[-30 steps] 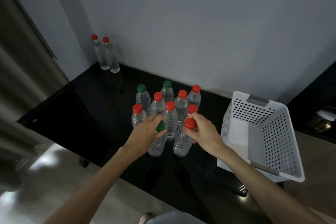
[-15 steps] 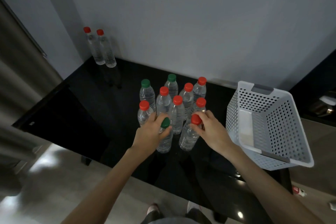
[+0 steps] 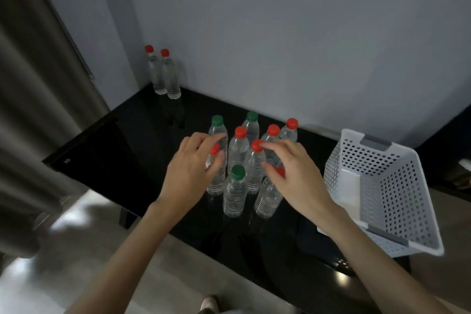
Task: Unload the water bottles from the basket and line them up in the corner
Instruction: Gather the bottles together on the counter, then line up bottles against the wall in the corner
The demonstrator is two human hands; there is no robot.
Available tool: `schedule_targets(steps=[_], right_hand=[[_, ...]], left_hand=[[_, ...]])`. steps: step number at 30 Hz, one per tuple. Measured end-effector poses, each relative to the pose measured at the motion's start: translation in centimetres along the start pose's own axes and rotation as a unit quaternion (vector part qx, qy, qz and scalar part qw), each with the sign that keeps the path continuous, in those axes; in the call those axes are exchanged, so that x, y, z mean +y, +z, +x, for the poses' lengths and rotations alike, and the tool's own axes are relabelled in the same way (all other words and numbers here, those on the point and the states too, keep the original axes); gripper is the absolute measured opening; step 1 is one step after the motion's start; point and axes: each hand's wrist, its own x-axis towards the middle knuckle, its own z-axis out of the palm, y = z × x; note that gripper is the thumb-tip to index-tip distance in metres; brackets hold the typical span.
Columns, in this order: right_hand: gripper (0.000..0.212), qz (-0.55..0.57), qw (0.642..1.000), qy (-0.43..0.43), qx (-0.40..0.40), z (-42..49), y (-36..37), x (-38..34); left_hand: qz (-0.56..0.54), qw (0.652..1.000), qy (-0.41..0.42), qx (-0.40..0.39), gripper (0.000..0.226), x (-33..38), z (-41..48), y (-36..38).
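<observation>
Several clear water bottles with red or green caps stand clustered mid-table. My left hand (image 3: 193,168) curls around the neck of a red-capped bottle (image 3: 213,176) at the cluster's left edge. My right hand (image 3: 293,176) hovers over the right side, fingers apart, index fingertip touching the cap of a middle red-capped bottle (image 3: 257,146). Another red cap (image 3: 280,171) peeks out under its palm. A green-capped bottle (image 3: 237,191) stands free in front between both hands. Two red-capped bottles (image 3: 165,76) stand in the far left corner. The white perforated basket (image 3: 397,186) sits at the right, tilted, with no bottles showing inside.
The black glossy table (image 3: 102,155) meets grey walls at the back and left. A grey curtain (image 3: 38,84) hangs on the left. Pale floor lies below the table's front edge, with a foot (image 3: 210,301) showing. A dark counter with an object lies at the far right.
Both hands let go of the front green-capped and red-capped bottles, which now stand free. The left hand moved onto a red-capped bottle; the right reached to a middle cap.
</observation>
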Motion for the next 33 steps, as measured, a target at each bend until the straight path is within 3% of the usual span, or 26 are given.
schedule_targets(steps=[7, 17, 21, 25, 33], right_hand=[[0.037, 0.016, 0.998, -0.065, -0.014, 2.7, -0.4, -2.8], [0.036, -0.006, 0.999, -0.032, -0.028, 9.4, 4.5, -5.5], [0.039, -0.036, 0.997, 0.06, 0.008, 12.0, 7.2, -5.1], [0.039, -0.069, 0.981, 0.179, 0.034, 13.0, 9.3, -4.5], [0.034, -0.103, 0.924, 0.369, -0.014, 13.0, 12.0, -3.8]], left_hand=[[0.042, 0.997, -0.045, 0.04, 0.042, -1.7, 0.0, -4.6], [0.027, 0.998, -0.053, 0.017, 0.041, -9.3, 2.9, -5.6], [-0.001, 1.0, -0.019, -0.024, 0.046, -12.7, 6.0, -4.8], [-0.028, 0.992, 0.068, -0.101, 0.048, -15.3, 9.5, -3.4], [-0.067, 0.934, 0.197, -0.291, 0.058, -16.1, 15.0, 1.6]])
